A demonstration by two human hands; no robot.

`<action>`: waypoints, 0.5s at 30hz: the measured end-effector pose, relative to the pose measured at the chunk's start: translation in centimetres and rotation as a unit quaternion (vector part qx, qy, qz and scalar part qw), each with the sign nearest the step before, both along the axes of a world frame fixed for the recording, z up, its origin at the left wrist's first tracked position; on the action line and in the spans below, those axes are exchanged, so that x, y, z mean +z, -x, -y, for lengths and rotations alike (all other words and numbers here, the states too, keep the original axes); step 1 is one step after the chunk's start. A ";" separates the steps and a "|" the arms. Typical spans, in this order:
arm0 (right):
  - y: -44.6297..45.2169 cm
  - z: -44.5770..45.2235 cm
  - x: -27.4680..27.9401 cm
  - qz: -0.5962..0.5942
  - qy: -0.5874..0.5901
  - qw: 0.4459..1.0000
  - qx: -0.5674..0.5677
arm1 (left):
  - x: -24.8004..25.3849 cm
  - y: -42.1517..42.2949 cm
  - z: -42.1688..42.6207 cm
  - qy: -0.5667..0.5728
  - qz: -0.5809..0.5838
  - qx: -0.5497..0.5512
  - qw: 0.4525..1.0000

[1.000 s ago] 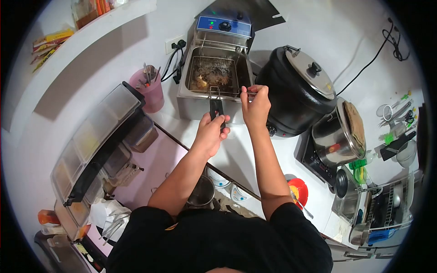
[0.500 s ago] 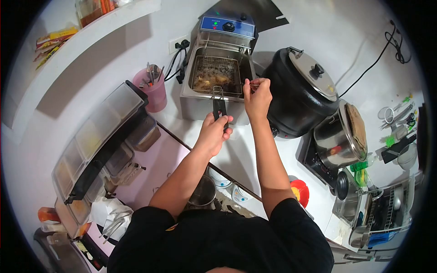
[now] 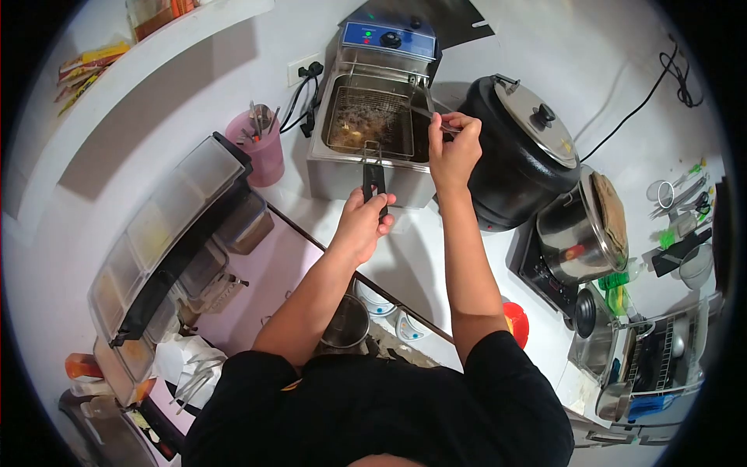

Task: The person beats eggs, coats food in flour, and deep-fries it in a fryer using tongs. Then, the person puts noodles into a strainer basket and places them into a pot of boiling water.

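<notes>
The left hand (image 3: 363,224) is wrapped around the black handle (image 3: 374,180), which juts past the front of the fryer (image 3: 331,177) and likely lets the wire basket (image 3: 373,95) be steadied clear of hot oil. Apart from it and slightly farther off, the right hand (image 3: 457,152) grips a metal utensil (image 3: 429,100), perhaps tongs, its shape partly hidden, near the fryer's right edge. Beyond, the basket sits inside the fryer, bubbles leaving the food (image 3: 355,133) hard to make out.

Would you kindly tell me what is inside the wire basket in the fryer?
Inside the wire basket, golden food shows amid bubbling oil, which hides the basket's floor and the number of pieces.
</notes>
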State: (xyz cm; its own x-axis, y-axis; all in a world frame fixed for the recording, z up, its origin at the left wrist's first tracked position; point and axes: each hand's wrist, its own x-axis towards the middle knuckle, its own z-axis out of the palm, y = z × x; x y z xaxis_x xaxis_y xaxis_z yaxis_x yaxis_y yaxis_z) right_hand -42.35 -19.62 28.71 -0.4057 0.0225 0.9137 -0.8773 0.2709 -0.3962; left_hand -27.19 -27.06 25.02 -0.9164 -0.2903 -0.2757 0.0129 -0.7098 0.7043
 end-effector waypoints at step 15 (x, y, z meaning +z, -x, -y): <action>-0.3 0.8 0.3 0.052 -0.056 0.997 -0.002 | 0.1 0.1 0.1 0.016 0.008 -0.006 1.000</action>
